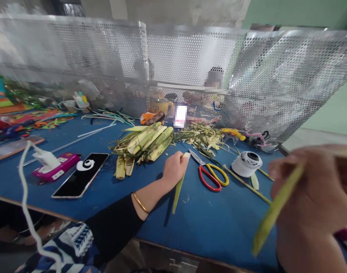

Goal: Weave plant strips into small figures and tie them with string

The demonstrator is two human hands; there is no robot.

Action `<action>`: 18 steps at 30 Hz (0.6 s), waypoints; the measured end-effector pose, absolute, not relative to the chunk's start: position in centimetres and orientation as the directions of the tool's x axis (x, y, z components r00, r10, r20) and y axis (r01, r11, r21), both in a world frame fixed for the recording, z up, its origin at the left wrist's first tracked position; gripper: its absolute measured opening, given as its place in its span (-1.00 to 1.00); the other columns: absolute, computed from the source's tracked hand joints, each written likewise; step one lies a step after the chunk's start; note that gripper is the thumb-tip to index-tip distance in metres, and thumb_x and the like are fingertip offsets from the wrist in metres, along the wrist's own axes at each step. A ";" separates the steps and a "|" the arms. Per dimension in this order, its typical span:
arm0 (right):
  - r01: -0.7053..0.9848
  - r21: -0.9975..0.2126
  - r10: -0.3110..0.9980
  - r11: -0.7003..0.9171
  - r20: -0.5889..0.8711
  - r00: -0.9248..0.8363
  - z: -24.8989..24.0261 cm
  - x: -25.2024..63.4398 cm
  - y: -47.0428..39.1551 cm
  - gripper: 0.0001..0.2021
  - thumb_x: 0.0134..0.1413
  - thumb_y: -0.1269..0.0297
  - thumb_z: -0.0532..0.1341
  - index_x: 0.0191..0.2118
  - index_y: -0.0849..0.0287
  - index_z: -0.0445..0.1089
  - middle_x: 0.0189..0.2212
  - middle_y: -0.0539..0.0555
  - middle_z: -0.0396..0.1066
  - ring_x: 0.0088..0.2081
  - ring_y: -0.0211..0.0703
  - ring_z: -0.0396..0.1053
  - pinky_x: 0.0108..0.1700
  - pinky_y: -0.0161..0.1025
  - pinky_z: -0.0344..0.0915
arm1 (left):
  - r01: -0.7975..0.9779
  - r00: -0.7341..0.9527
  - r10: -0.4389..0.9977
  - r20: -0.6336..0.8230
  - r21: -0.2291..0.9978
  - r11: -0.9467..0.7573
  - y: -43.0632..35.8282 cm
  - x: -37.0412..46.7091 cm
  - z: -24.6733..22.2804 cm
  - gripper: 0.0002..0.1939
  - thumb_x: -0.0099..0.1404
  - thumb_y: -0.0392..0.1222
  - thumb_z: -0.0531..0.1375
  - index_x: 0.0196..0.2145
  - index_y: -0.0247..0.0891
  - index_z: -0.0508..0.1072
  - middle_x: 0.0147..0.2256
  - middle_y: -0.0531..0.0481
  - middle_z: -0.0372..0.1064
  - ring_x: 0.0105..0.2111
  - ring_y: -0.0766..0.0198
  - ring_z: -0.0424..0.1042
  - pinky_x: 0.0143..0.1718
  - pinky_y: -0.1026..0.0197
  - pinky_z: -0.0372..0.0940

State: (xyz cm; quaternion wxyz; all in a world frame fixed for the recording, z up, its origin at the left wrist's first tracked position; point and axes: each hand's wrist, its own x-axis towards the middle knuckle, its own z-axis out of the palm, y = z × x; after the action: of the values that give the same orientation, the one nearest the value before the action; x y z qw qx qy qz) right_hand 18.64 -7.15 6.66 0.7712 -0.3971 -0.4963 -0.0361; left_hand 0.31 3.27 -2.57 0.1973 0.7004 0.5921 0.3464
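My left hand [174, 169] is closed on a green leaf strip [178, 191] above the blue table, the strip's tapered end pointing toward me. At the right, close to the camera and blurred, my right hand [313, 193] pinches another green strip [276, 210] that slants down to the left. Scissors [210, 175] with one red and one yellow handle lie between the hands, blades pointing to the back left. Behind them sits a spool of white thread [246, 163]. A bundle of green husks [147, 142] rests behind and left of my left hand.
A black phone [81, 176] and a magenta power strip [58, 167] with a white cable lie at the left. Shredded plant scraps [203, 136] lie at the back, before a perforated metal screen [187, 57]. Coloured strips [45, 120] are at the far left.
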 end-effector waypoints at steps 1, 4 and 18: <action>0.523 -0.603 0.409 0.602 0.796 0.447 6.8 19.7 -6.3 -0.88 0.04 0.26 0.25 -0.44 0.09 0.29 -0.58 -0.06 0.27 -0.62 -0.26 0.25 -0.57 -0.24 0.19 | 0.675 0.067 0.967 0.245 0.703 -0.224 3.2 0.4 -2.5 -0.81 0.29 -0.15 0.06 -0.45 -0.21 0.36 -0.49 0.02 0.36 -0.42 0.22 0.34 -0.38 0.24 0.09; 0.816 -0.539 0.788 0.209 0.587 0.186 5.4 22.5 -3.2 -0.92 0.02 0.29 0.23 -0.46 0.10 0.37 -0.61 -0.02 0.36 -0.57 -0.18 0.32 -0.49 -0.24 0.17 | 0.598 0.092 0.972 0.218 0.768 -0.229 2.8 0.5 -2.5 -0.75 0.25 -0.08 0.08 -0.54 -0.22 0.32 -0.54 0.05 0.32 -0.46 0.26 0.30 -0.41 0.25 0.08; 0.319 -0.942 0.994 0.103 0.108 -0.001 -0.4 16.3 -0.2 -0.62 -0.16 -0.09 0.30 -0.45 0.16 0.34 -0.62 -0.04 0.36 -0.56 -0.24 0.31 -0.49 -0.29 0.20 | 0.284 0.099 0.967 0.233 0.925 -0.252 0.8 1.3 -2.1 -0.66 0.12 0.03 0.18 -0.64 -0.27 0.36 -0.64 0.11 0.25 -0.55 0.36 0.18 -0.49 0.30 0.07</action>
State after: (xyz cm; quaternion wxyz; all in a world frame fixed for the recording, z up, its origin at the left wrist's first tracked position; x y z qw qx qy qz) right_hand 16.26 -0.16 -0.39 0.4430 -0.5508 -0.5959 0.3811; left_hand 1.30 0.82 -2.09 0.3698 0.6425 0.4869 0.4619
